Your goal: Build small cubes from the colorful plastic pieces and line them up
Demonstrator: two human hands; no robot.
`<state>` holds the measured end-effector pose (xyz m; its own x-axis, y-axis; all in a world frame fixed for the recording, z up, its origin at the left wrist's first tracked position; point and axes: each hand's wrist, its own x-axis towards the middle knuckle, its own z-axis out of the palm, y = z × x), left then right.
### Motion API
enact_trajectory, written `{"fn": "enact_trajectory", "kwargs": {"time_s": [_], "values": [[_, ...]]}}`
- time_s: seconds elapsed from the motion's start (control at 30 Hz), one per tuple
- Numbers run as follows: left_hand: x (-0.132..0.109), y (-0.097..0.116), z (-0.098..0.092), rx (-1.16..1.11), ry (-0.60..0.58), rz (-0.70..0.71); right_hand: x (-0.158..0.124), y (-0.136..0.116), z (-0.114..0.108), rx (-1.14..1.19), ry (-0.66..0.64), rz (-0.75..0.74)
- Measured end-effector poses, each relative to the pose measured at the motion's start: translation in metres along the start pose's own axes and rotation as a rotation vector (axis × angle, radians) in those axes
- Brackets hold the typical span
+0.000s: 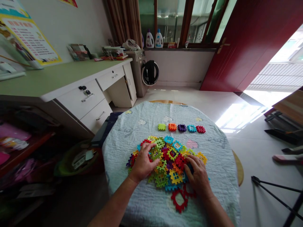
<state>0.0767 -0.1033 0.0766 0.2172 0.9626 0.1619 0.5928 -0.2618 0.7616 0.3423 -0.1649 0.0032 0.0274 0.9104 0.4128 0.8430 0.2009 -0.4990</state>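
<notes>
A heap of colourful plastic interlocking tiles (175,176) with notched edges lies on the cloth-covered round table (127,132). At the heap's left side, my left hand (144,162) rests with thumb and fingers apart, beside a green tile (156,153). My right hand (199,172) lies over the right side, its fingers bent but spread, touching the tiles near a red one (180,160). Neither hand visibly grips a tile; what lies under the fingers is partly hidden. A red tile with an open middle (173,199) lies at the near edge of the heap.
Beyond the heap, several tiles form a row: green (162,127), orange (172,127), purple (182,127), blue (191,128) and red (201,129). A desk (71,75) stands left, a washing machine (139,72) behind. Black tripod legs (272,184) stand right.
</notes>
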Motion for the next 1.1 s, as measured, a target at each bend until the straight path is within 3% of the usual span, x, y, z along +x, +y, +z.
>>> {"fn": "enact_trajectory", "kwargs": {"time_s": [0.17, 0.27, 0.37, 0.5, 0.6, 0.83, 0.93, 1.1], "values": [[-0.016, -0.008, -0.001, 0.263, -0.058, 0.077, 0.031, -0.035, -0.009, 0.021, -0.014, -0.087], [-0.027, -0.011, 0.005, 0.331, -0.151, 0.151, 0.065, -0.063, 0.0, 0.096, -0.206, -0.178], [-0.035, -0.016, 0.009, 0.323, -0.139, 0.175, 0.098, -0.079, 0.022, 0.081, -0.387, -0.173], [-0.042, -0.023, 0.004, 0.365, -0.056, 0.169, 0.127, -0.08, 0.049, 0.012, -0.616, -0.139], [-0.045, -0.026, -0.001, 0.374, -0.043, 0.157, 0.136, -0.077, 0.056, -0.023, -0.71, -0.151], [-0.039, -0.02, 0.002, 0.347, -0.092, 0.098, 0.139, -0.079, 0.054, -0.135, -0.736, -0.155], [-0.035, -0.016, 0.003, 0.347, -0.124, 0.068, 0.137, -0.078, 0.047, -0.075, -0.643, -0.144], [-0.032, -0.013, 0.0, 0.338, -0.202, 0.037, 0.113, -0.081, 0.018, 0.227, -0.465, -0.181]]}}
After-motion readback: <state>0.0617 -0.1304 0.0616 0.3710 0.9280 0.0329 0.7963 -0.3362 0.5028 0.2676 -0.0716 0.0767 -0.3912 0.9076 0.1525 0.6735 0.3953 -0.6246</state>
